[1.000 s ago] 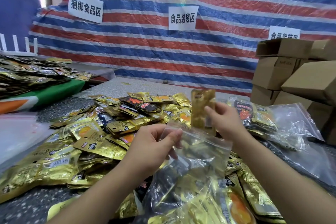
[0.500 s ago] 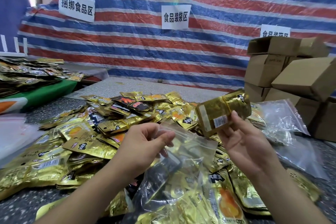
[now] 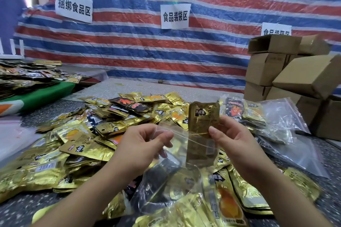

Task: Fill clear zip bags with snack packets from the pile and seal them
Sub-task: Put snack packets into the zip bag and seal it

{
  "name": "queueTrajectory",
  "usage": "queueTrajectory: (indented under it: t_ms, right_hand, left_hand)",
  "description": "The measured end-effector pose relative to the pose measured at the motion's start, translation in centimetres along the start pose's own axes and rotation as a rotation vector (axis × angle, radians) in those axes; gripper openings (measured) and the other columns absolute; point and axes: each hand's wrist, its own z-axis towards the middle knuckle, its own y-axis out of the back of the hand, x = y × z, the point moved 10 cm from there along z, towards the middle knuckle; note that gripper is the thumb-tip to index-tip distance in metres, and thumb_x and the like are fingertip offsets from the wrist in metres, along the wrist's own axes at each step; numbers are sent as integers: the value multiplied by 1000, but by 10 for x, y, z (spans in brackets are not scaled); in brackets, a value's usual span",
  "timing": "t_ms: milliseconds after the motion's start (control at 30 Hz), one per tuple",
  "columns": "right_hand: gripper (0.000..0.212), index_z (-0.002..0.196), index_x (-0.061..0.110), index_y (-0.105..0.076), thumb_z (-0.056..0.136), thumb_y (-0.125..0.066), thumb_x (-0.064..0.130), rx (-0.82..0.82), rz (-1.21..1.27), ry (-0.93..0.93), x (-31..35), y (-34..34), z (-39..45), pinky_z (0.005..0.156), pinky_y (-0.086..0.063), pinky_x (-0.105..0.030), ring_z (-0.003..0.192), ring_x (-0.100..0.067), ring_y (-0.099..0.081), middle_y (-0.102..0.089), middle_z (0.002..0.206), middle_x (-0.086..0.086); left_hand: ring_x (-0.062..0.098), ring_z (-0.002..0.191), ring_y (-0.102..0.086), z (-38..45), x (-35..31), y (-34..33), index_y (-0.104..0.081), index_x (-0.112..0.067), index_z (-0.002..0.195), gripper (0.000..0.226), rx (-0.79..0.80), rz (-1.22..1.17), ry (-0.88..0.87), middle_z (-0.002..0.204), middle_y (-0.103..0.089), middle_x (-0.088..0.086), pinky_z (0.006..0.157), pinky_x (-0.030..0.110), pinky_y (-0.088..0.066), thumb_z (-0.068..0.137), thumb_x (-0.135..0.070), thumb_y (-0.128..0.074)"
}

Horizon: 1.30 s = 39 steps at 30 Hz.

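My left hand (image 3: 142, 145) pinches the left side of the mouth of a clear zip bag (image 3: 171, 177), which hangs down in front of me and holds several gold and black packets. My right hand (image 3: 234, 140) grips a gold snack packet (image 3: 203, 125) upright; its lower half sits inside the bag's open mouth and its top sticks out above. Behind and under both hands spreads the pile of gold and black snack packets (image 3: 88, 145) on the speckled table.
Filled clear zip bags (image 3: 258, 114) lie at the right, with empty bags (image 3: 299, 153) beside them. Stacked cardboard boxes (image 3: 295, 73) stand at the far right. A second heap of packets (image 3: 27, 77) lies on a green surface at the left. A striped tarp (image 3: 184, 46) closes the back.
My right hand swung the gold packet out to the right, turned it upright and lowered it partway into the bag's mouth. My left hand kept its hold on the bag.
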Motion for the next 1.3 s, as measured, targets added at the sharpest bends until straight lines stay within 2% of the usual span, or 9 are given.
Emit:
queueTrajectory:
  t_ms: [200,433,600,700,833,967,1067,1167,1300]
  right_hand:
    - [27,106,31,-72,97,-57,10,93,-176,45,3,-16,-4,65,-56,-20,84,-10,-73,-75,97,2]
    - [21,105,28,-72,99,-53,20,187,-351,33,-4,-28,-7,70,-54,-21,87,-12,-68,-71,95,1]
    - [26,113,39,-67,103,-51,22,272,-545,23,-9,-46,-10,84,-56,-41,93,-15,-66,-71,100,9]
    - [28,122,46,-58,102,-46,29,318,-755,117,-5,-60,-13,87,-50,-37,96,-3,-58,-63,102,18]
    - [29,126,48,-53,102,-40,40,256,-898,209,2,-66,-12,77,-46,-27,89,-3,-51,-49,94,19]
    - [51,129,40,-54,89,-37,65,-108,-692,258,20,-33,-12,76,-49,-16,95,5,-56,-54,107,24]
    - [61,120,39,-56,76,-48,80,-343,-355,65,4,2,-11,68,-53,-21,86,-2,-66,-63,106,15]
    - [75,124,24,-56,68,-62,73,-274,28,-265,-37,-4,-8,66,-55,-27,80,-14,-71,-68,113,-2]
    - [56,115,8,-65,71,-74,42,-87,395,-457,-58,-31,-12,65,-59,-29,74,-23,-70,-68,116,-17]
  left_hand:
    - [12,54,-66,0,2,0,-74,-13,78,16,-4,10,-10,72,-75,4,52,24,-51,89,-20,-66]
    - [9,56,-67,2,7,-4,-77,-29,76,14,20,59,-34,70,-74,0,52,19,-49,84,-35,-67]
    - [2,54,-59,-1,6,-9,-76,-34,79,20,54,131,-92,64,-71,-1,52,15,-45,75,-49,-65]
    - [5,54,-53,-2,6,-10,-76,-30,80,17,61,169,-124,66,-67,8,52,21,-42,82,-45,-68]
    - [6,55,-51,-3,2,-12,-76,-29,81,18,56,185,-151,65,-66,7,52,24,-40,83,-43,-66]
    - [26,56,-61,-1,2,4,-76,-29,81,17,-80,-9,-64,69,-71,11,54,39,-52,79,-41,-65]
    - [15,46,-52,2,8,19,-75,-15,75,21,-196,-132,-16,57,-64,5,44,25,-42,89,-27,-64]
    - [12,47,-59,3,9,25,-73,-11,74,22,-249,-225,0,64,-69,1,42,20,-47,92,-18,-62]
    - [16,52,-64,3,7,26,-71,-9,82,22,-251,-256,-16,73,-73,5,45,22,-50,86,-29,-62]
